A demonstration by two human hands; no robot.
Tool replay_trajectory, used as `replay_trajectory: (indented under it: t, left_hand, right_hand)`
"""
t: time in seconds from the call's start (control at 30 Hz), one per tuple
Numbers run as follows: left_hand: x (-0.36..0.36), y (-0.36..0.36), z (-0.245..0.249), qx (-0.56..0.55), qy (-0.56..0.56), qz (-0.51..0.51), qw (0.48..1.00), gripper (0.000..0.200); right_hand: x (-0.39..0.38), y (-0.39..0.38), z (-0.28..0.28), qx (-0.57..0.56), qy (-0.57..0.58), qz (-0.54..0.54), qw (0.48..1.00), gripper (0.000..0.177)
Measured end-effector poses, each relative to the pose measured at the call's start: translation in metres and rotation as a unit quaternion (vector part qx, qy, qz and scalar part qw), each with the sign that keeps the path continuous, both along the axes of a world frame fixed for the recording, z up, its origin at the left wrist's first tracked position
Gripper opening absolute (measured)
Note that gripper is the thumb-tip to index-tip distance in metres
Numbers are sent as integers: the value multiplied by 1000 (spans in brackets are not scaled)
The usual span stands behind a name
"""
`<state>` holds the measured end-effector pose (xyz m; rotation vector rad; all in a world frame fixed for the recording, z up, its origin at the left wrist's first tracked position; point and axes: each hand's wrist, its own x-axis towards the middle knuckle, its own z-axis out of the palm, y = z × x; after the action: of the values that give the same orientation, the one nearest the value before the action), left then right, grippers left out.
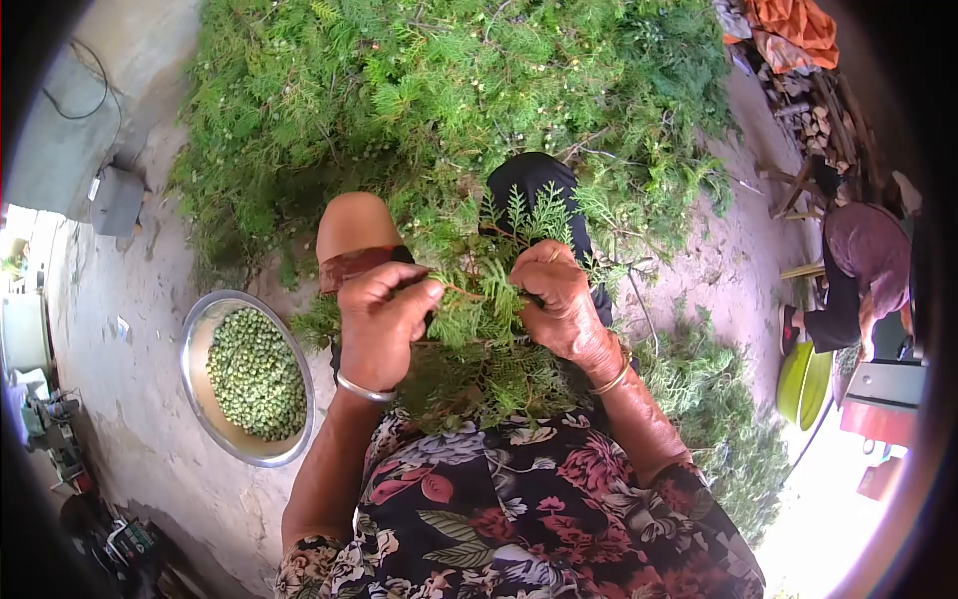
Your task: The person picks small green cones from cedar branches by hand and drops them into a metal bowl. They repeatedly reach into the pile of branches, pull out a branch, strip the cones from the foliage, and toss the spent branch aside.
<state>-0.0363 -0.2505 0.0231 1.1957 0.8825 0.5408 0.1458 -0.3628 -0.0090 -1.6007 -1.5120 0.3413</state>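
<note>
Near the knees (357, 222), the left hand (384, 317) pinches a sprig (461, 292); the right hand (565, 307) curls closed, its hold partly hidden.

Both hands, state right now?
Left hand: closed, pinching a thin twig.
Right hand: closed, fingers curled by green sprigs; exact grip hidden.

Basin (198, 377) left of the hands (389, 321), branch pile (449, 90) ahead, tub (804, 387) right
</note>
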Motion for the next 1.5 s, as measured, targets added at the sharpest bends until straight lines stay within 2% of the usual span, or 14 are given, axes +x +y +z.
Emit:
replay_trajectory:
  t: [0.17, 0.27, 0.37, 0.5, 0.57, 0.63, 0.77, 0.8, 0.83, 1.0, 1.13, 1.27, 1.33, 1.5]
  left_hand:
    - [4, -2, -5, -40, -72, 73, 994, 9]
    - [-6, 19, -10, -181, -244, 122, 945, 13]
    - [-39, 64, 2, -247, -420, 37, 873, 17]
    - [-37, 49, 13, -227, -352, 10, 908, 17]
    - [-33, 44, -8, -275, -371, -33, 886, 22]
    - [-21, 38, -14, -258, -294, -24, 920, 16]
    - [8, 30, -16, -151, -86, -12, 985, 12]
    - [14, 30, -17, -60, -5, -24, 998, 13]
    - [18, 31, -19, 33, 76, -36, 996, 14]
    - [39, 50, -58, 198, 166, -115, 959, 23]
    - [51, 45, -63, 245, 286, -145, 915, 34]
    - [46, 37, -60, 182, 140, -99, 968, 15]
    - [35, 29, -43, 67, 38, -15, 997, 10]
    - [8, 7, -11, -121, -69, -9, 990, 10]
  right_hand:
    - [-3, -1, -3, 7, 56, -25, 998, 25]
    - [0, -3, -4, 4, 19, -13, 1000, 24]
    - [1, -6, 5, -18, -39, 23, 999, 24]
    - [-1, -2, 24, -44, -48, 70, 995, 22]
    - [-5, -4, 30, -33, -48, 42, 997, 30]
    - [-3, -4, 26, -27, -60, 47, 997, 39]
    - [-10, 4, 22, -57, -53, 31, 996, 22]
    - [-15, 7, 22, -71, -82, 5, 994, 20]
    - [-19, 9, 21, -85, -109, -22, 990, 17]
    - [-28, 14, 13, -66, -148, -47, 986, 15]
    - [-28, 12, 12, -83, -161, -42, 983, 15]
    - [-31, 12, 9, -96, -153, -67, 981, 15]
    - [-33, 12, 8, -108, -138, -92, 980, 17]
    - [-41, 15, 10, -94, -142, -130, 977, 23]
